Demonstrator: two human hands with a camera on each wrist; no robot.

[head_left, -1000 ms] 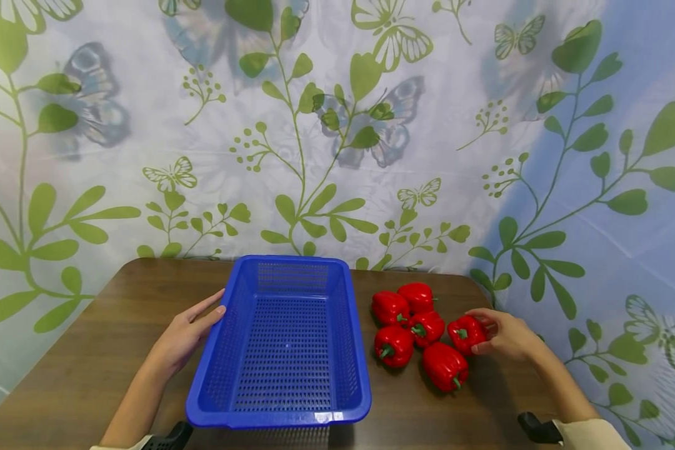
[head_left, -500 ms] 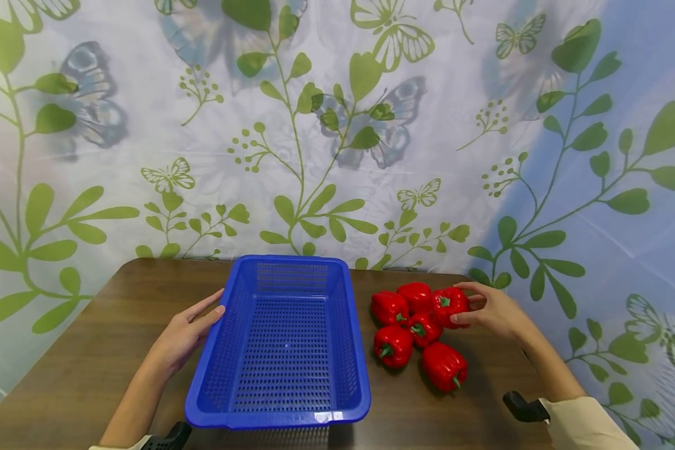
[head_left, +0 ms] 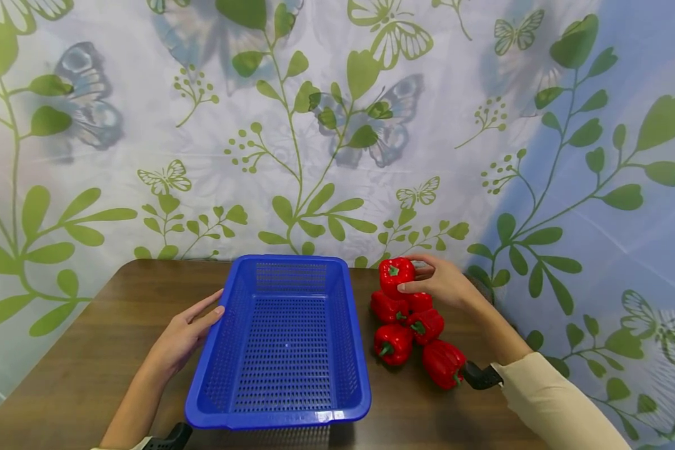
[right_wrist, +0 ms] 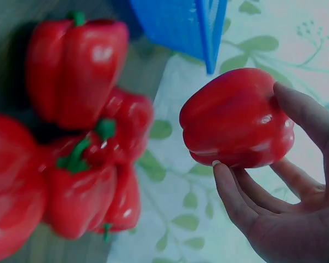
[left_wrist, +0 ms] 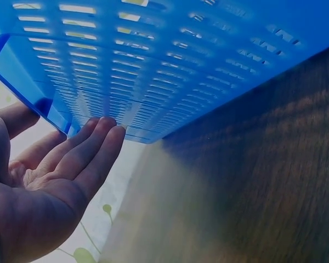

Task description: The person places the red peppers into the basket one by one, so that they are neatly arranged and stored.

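A person's right hand grips a glossy red bell pepper between thumb and fingers, raised just right of the far end of a blue perforated plastic basket. Below it, five more red bell peppers cluster on the brown wood-grain surface. The left hand, fingers extended, touches the basket's left rim.
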